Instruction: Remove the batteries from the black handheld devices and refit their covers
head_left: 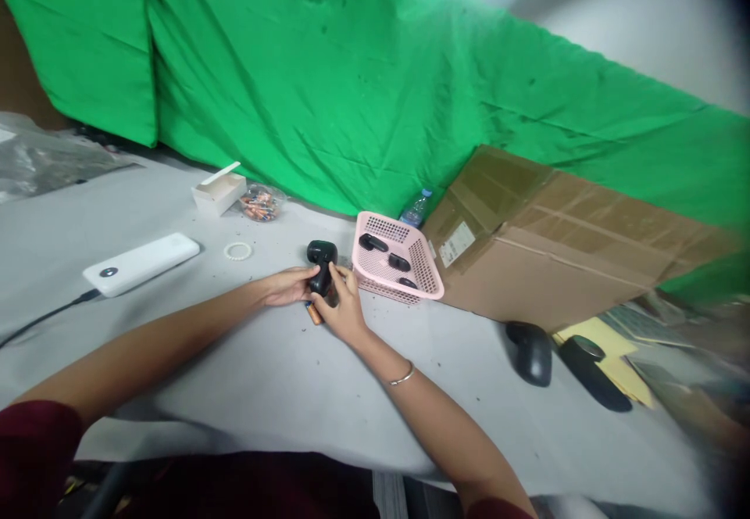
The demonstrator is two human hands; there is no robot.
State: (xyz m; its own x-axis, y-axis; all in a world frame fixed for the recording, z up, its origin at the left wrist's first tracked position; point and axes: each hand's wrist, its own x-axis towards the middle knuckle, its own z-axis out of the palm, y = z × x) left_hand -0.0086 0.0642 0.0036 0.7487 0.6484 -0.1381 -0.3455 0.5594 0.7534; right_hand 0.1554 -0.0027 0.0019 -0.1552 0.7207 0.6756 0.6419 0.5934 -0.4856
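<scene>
Both hands meet at the middle of the grey-covered table, holding a black plastic handheld device upright between them. My left hand grips it from the left with its fingertips, and my right hand wraps it from the right. Just below, an orange-and-black battery lies partly hidden under my hands. To the right, a pink plastic basket holds several small black devices, close to my right hand.
A white power bank with a black cable, a white ring, a white box and a clear tub of batteries sit at left. A cardboard box, water bottle, black mouse and black oval object lie right.
</scene>
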